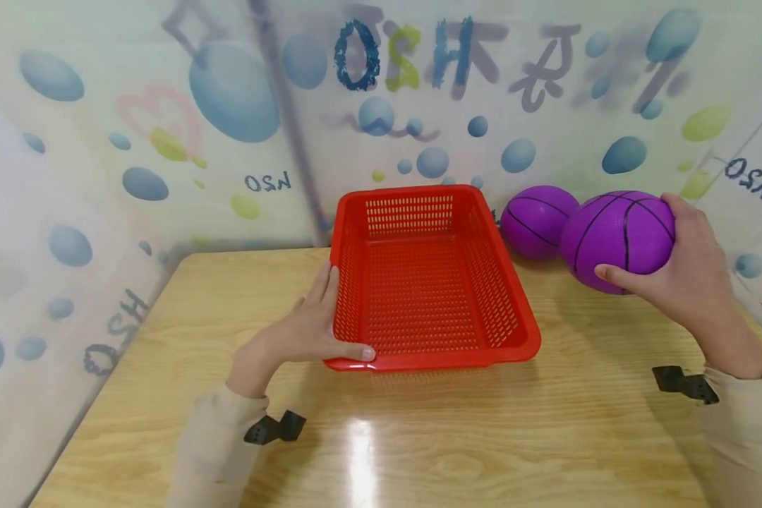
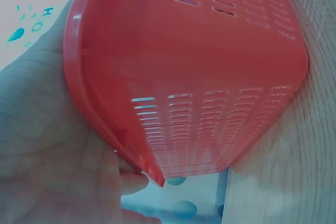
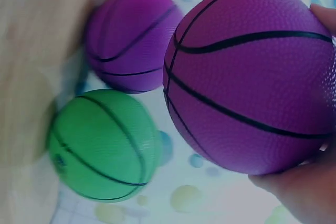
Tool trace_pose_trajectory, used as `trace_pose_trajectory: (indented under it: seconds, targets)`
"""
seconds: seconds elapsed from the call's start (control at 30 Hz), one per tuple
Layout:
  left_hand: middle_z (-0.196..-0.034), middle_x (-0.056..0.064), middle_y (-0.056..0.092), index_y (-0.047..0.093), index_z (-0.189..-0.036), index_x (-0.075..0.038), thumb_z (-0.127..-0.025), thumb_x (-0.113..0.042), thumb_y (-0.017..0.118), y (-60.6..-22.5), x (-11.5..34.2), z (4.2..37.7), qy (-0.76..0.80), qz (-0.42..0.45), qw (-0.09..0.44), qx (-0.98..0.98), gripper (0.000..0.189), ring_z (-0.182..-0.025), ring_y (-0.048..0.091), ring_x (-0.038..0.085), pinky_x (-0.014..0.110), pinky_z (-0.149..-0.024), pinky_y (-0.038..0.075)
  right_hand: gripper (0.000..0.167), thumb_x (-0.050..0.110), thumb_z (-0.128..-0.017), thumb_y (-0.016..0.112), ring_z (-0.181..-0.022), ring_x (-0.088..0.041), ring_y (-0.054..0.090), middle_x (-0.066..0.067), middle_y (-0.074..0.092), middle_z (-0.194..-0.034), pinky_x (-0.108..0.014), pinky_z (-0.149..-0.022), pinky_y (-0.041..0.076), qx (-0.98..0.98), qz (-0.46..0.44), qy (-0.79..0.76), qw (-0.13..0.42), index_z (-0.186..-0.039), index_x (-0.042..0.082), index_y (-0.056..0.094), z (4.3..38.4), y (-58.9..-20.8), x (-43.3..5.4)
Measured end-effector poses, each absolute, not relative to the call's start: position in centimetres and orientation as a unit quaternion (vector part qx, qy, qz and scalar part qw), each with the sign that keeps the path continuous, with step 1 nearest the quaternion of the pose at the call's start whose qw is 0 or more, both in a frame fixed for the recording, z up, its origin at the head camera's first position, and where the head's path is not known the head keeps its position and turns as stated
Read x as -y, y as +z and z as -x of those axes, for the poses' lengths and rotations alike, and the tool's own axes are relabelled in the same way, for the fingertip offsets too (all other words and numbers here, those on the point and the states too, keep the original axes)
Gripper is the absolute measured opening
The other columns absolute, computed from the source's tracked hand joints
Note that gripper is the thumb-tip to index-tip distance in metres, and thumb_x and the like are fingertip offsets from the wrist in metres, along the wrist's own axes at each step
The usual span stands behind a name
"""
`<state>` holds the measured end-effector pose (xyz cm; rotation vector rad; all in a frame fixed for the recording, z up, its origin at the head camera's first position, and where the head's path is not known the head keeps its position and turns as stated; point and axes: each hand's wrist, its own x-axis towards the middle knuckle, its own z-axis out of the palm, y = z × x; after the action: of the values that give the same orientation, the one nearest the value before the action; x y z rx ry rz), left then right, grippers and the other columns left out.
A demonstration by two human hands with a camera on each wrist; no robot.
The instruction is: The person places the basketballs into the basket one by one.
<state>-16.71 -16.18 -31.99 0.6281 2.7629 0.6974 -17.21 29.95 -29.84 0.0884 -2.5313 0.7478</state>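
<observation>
My right hand (image 1: 698, 275) grips a purple ball with black lines (image 1: 619, 240), thumb on its near side and fingers on the far side, raised above the table. A second purple ball (image 1: 536, 222) sits behind it by the wall, right of the red basket. In the right wrist view a green ball (image 3: 105, 145) stands beside that second ball; the head view hides it. My left hand (image 1: 307, 324) holds the near left corner of the red perforated basket (image 1: 432, 361), thumb over the near rim and fingers along the left rim. Nothing lies inside the basket.
The wooden table (image 1: 451, 437) carries the basket and the balls. A wall covering with blue and green bubbles and lettering (image 1: 228, 162) rises at the table's back and left. A black strap piece (image 1: 684, 384) is on the right cuff, another (image 1: 275, 427) on the left.
</observation>
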Motion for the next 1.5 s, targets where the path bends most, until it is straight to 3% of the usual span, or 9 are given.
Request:
trace_pose_trajectory:
  seconds: [0.47,0.73,0.93,1.5]
  targets:
    - [-0.151,0.015,-0.021,-0.015,-0.146,-0.002,-0.063,-0.063,0.074,-32.2,16.0,16.8,0.248,-0.216,0.115,-0.938,0.136,-0.139,-0.006,0.030,0.062,-0.104,0.009,0.106,0.020,-0.060,0.087,-0.115,-0.047,0.039,-0.021,0.036,-0.139,-0.071,-0.077,0.035,0.913,-0.058,0.291,0.281,-0.147,0.014,0.025,16.5,-27.7,-28.2]
    - [-0.150,0.013,-0.023,-0.017,-0.145,-0.003,-0.063,-0.064,0.074,-32.3,16.0,16.8,0.252,-0.209,0.122,-0.937,0.137,-0.139,-0.006,0.030,0.061,-0.105,0.007,0.111,0.017,-0.054,0.090,-0.107,-0.047,0.043,-0.021,0.039,-0.136,-0.070,-0.070,0.038,0.907,-0.147,0.291,0.265,-0.146,0.016,0.028,16.9,-25.0,-25.0]
    - [-0.150,0.013,-0.024,-0.016,-0.145,-0.002,-0.064,-0.064,0.073,-32.2,16.2,16.7,0.247,-0.208,0.122,-0.939,0.136,-0.139,-0.006,0.030,0.060,-0.105,0.007,0.110,0.014,-0.051,0.090,-0.104,-0.039,0.047,-0.017,0.045,-0.131,-0.060,-0.070,0.045,0.895,-0.211,0.297,0.259,-0.144,0.015,0.032,17.4,-24.1,-22.4]
    - [-0.151,0.010,-0.022,-0.018,-0.146,-0.007,-0.063,-0.066,0.072,-32.0,16.4,16.7,0.257,-0.207,0.120,-0.936,0.136,-0.139,-0.001,0.029,0.056,-0.107,0.012,0.105,0.029,-0.053,0.091,-0.109,-0.033,0.048,-0.012,0.045,-0.132,-0.055,-0.071,0.049,0.888,-0.310,0.281,0.189,-0.141,0.013,0.035,18.3,-24.8,-17.9]
